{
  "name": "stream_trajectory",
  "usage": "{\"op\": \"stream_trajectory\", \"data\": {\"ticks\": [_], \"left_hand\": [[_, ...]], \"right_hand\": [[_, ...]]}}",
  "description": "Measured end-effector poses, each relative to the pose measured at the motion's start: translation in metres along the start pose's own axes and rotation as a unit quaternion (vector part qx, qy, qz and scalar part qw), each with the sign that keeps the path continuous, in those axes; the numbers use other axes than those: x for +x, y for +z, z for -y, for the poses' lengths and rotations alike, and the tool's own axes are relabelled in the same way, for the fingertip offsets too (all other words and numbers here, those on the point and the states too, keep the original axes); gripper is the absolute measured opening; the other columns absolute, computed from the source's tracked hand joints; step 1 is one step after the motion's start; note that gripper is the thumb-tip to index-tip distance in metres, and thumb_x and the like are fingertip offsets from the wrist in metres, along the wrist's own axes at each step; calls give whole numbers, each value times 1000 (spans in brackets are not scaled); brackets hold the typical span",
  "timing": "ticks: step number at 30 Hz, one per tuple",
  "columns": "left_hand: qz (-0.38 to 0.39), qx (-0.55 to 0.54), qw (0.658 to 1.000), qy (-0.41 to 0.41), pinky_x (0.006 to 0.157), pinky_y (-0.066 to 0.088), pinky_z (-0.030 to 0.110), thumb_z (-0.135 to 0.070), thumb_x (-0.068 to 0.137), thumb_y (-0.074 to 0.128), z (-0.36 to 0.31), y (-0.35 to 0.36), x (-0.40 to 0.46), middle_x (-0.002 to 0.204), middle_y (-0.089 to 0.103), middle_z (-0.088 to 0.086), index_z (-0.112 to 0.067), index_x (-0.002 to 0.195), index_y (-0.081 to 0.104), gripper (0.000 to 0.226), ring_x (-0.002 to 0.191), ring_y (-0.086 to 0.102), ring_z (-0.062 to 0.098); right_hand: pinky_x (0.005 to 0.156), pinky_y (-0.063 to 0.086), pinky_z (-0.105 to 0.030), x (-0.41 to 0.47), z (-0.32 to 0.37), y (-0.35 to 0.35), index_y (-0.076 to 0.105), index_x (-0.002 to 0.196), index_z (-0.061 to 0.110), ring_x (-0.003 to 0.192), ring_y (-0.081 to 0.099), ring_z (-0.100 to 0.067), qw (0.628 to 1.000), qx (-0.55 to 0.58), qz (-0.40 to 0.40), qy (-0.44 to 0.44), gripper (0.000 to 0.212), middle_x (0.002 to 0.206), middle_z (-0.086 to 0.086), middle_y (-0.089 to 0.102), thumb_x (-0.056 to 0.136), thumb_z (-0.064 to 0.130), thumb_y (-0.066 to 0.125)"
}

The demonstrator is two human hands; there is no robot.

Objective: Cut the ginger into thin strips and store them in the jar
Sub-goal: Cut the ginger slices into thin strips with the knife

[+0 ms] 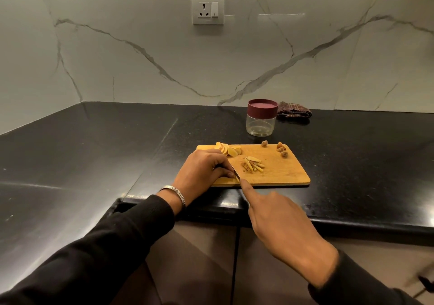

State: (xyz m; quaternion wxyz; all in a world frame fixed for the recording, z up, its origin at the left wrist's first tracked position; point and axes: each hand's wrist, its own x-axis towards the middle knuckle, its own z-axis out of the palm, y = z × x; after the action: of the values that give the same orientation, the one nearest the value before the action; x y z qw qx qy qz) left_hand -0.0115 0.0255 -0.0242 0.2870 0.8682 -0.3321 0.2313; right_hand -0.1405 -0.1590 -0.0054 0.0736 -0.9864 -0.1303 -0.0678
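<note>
A wooden cutting board [281, 173] lies near the black counter's front edge. Ginger slices [229, 150] are fanned out at its far left, and a small pile of thin strips [253, 164] lies mid-board. My left hand [204, 171] rests on the board's near left with curled fingers pressing down on a piece of ginger that they hide. My right hand [279, 225] grips a knife, index finger stretched along its spine; the blade [235, 172] sits right against my left fingertips. A clear jar [260, 125] with a maroon lid on stands behind the board.
Brown ginger offcuts [281, 151] lie at the board's far right corner. A folded dark checked cloth [293, 113] sits right of the jar by the marble wall. A wall socket [207, 9] is above. The counter edge runs under my wrists, with cabinet doors below.
</note>
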Motion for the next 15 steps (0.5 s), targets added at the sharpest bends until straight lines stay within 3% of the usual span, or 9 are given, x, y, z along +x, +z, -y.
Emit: {"op": "stream_trajectory", "data": {"ticks": [5,9,13,15], "left_hand": [[4,4,1000,-6,70,52,22,-23,77,84,0,-1,-1,84,70,-14,-26,81,78,8,79,63,2],[13,7,1000,-6,71,48,16,-23,80,82,0,-1,0,90,68,-15,-25,86,76,9,81,60,0],[46,22,999,11,82,50,21,-20,87,75,-1,1,0,109,66,-7,-23,102,77,16,97,59,6],[69,30,997,17,86,48,20,-19,90,71,0,1,1,115,62,-4,-23,109,77,20,104,56,9]], "right_hand": [[61,31,-35,-23,0,-5,-10,157,38,71,39,-22,998,-57,8,14,67,78,0,37,107,23,32],[48,15,-30,-24,-3,-16,-14,156,39,72,36,-20,992,-124,11,36,73,79,2,31,105,13,31],[48,13,-29,-26,-5,-14,-14,155,43,76,44,-23,991,-127,8,44,72,88,0,36,105,13,28],[48,13,-29,-26,-5,-9,-17,154,45,69,37,-21,992,-116,-5,53,71,88,1,38,106,17,28]]}}
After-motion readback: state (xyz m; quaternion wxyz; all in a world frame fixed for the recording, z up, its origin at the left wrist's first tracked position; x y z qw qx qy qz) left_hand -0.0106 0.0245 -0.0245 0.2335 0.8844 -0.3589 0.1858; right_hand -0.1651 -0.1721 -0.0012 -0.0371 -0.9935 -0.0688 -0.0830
